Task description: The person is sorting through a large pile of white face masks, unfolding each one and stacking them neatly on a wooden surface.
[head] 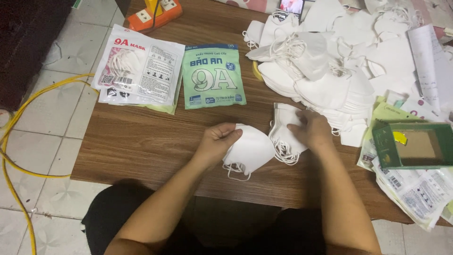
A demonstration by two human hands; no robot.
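One white mask (252,151) in left hand (218,140); two packets (141,71) beyond.

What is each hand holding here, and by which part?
The left hand pinches a folded white mask at its upper left edge. The right hand rests on a small mask stack, not gripping.

1. I see a flat white pouch (139,71) with red and black print lying at the far left of the worktop (141,141).
2. Just beside it, to the right, lies a green pouch (213,76) with white and blue print, its edge overlapping another pack underneath.
3. At the right edge, an open green carton (415,146) rests on a pile of clear printed wrappers (415,191).
4. A small lit screen (291,6) shows at the top edge.
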